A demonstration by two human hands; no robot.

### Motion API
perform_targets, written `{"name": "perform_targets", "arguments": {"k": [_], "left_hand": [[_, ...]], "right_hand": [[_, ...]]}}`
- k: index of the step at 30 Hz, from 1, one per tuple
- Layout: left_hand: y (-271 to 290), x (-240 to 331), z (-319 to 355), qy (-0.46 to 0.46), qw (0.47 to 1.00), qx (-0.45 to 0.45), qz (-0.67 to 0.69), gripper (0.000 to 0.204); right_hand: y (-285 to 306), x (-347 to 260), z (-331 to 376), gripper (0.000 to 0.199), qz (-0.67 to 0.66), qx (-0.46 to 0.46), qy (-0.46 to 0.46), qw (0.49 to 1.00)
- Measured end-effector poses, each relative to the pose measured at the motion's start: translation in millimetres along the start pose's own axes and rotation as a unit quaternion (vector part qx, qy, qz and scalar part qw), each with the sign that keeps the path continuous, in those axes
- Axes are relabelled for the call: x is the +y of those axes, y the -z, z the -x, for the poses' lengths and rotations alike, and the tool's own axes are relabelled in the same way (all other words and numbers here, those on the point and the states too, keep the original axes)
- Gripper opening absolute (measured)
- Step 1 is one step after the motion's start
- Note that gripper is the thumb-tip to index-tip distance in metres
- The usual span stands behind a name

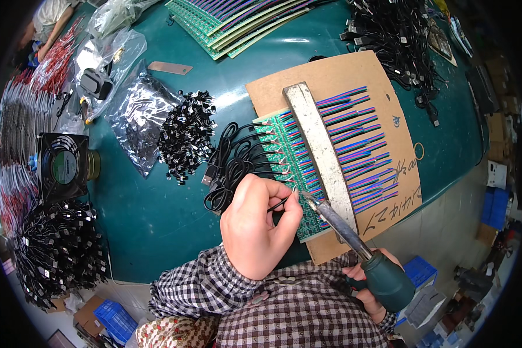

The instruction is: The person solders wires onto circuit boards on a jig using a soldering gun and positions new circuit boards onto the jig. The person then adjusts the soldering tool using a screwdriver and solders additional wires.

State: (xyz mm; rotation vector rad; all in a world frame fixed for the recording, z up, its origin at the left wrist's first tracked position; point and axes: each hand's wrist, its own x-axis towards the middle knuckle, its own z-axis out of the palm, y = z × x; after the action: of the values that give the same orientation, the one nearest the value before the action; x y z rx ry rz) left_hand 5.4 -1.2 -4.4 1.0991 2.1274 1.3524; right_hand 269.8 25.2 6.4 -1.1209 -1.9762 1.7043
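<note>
The left hand (254, 227) pinches a thin black wire (279, 202) in a narrow fingertip grip, its end at the green circuit strip (290, 168) just right of the fingers. Right of that, the right hand (370, 290) wraps closed around 1 soldering iron (354, 240), tip beside the wire.

Her left hand (254, 227) is curled, thumb and forefinger pinched together; the right hand (370, 290) sits low in a closed grip, both sleeves checked.
</note>
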Motion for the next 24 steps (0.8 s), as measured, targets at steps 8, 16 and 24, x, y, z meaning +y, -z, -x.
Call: {"name": "perform_targets", "arguments": {"k": [8,16,24], "left_hand": [[-0.4,0.0,-0.9,0.006,1.0,0.003,-0.002,0.013],[2.7,2.0,-2.4,0.013,1.0,-0.009,-0.018,0.014],[3.0,2.7,-3.2,0.02,0.999,-0.013,-0.022,0.015]], "right_hand": [[-6.7,5.9,2.5,0.076,-0.047,0.025,-0.015,0.998],[-2.8,5.7,0.4,0.074,0.005,0.016,0.014,1.0],[-5.6,4.9,2.0,0.074,-0.032,0.016,0.002,0.999]]}}
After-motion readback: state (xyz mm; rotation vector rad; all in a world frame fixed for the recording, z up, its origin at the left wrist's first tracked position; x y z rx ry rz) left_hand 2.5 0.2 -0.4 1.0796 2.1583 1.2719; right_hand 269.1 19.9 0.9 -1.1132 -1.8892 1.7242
